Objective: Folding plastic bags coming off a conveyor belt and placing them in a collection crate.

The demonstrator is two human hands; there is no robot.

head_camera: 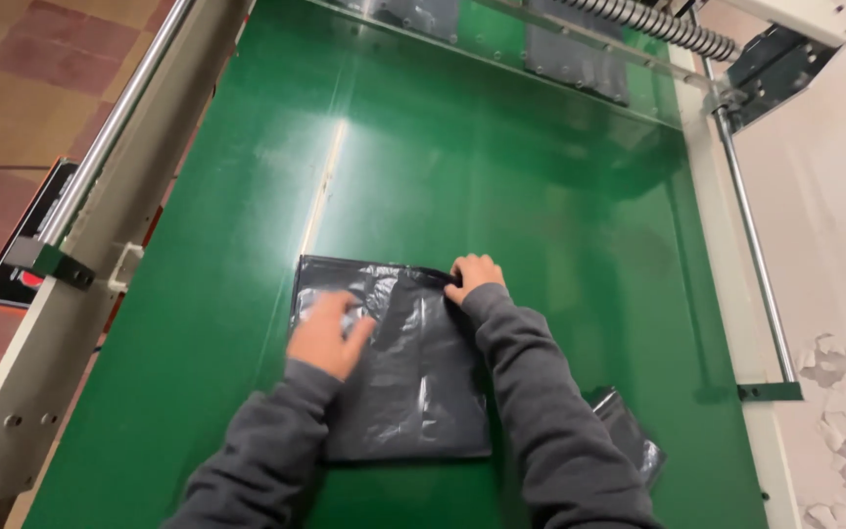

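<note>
- head view: a flat, glossy black plastic bag (413, 367) lies on the green conveyor belt (501, 196), low and slightly left of the middle, its long sides running toward twelve o'clock.
- the left hand (328, 333) rests palm down on the bag's upper left part, at about ten o'clock from the bag's middle; the hand is blurred, its fingers loosely spread and flat on the plastic.
- the right hand (476, 277) sits at the bag's far right corner, at about one o'clock from the bag's middle, fingers curled and pinching the top edge of the plastic.
- both arms wear dark grey sleeves (540, 411) that come up from six o'clock.
- a second crumpled piece of black plastic (632, 441) shows at four o'clock from the bag, partly hidden by the right sleeve.
- a cream metal frame with a silver rail (110, 127) borders the belt at nine o'clock; another thin rail (751, 245) runs along three o'clock.
- a coiled metal spring (653, 22) lies across the far end at one o'clock.
</note>
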